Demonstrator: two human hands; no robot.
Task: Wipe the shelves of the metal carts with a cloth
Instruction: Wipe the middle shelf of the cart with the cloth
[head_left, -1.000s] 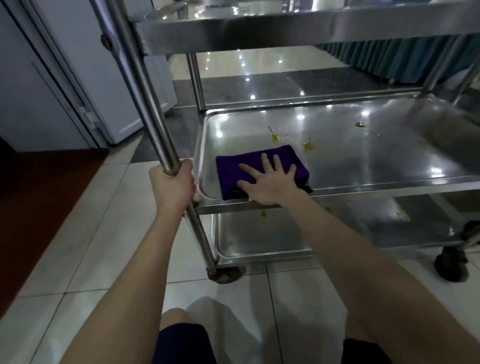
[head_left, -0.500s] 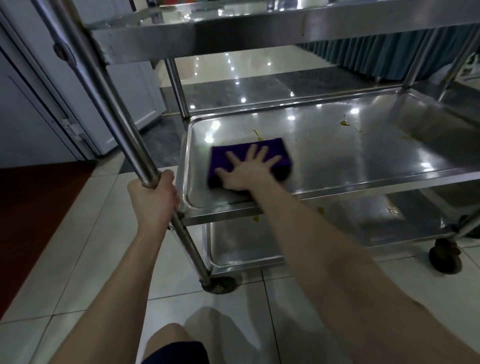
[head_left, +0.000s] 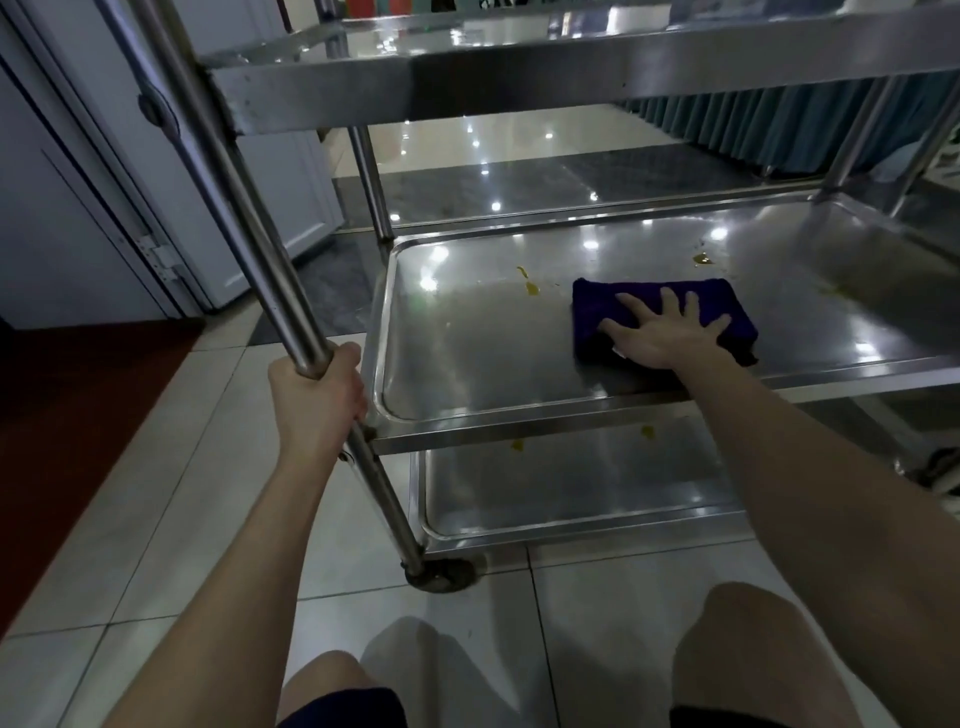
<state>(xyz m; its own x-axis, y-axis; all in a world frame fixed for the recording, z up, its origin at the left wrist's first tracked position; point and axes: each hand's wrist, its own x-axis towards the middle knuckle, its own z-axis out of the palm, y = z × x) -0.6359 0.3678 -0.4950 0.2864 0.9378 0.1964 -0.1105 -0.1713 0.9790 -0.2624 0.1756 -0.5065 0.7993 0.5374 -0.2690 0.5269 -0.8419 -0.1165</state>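
Observation:
A steel cart stands in front of me with three shelves. On its middle shelf (head_left: 467, 353) lies a folded dark purple cloth (head_left: 597, 312). My right hand (head_left: 662, 335) presses flat on the cloth with fingers spread. Yellow stains sit on the shelf: one (head_left: 531, 286) just left of the cloth, another (head_left: 701, 258) behind it. My left hand (head_left: 317, 400) is wrapped around the cart's near left post (head_left: 244, 208), level with the middle shelf. The bottom shelf (head_left: 571, 483) carries small yellow spots too.
The top shelf rim (head_left: 519, 83) hangs overhead. A caster (head_left: 441, 571) sits on the tiled floor by my knees. A white door (head_left: 78, 182) stands at left, a teal curtain (head_left: 779, 119) behind the cart, a dark red floor strip (head_left: 62, 415) at left.
My right hand has slid the cloth from the shelf's left part to the right, past the yellow stain. The left hand keeps its grip on the post.

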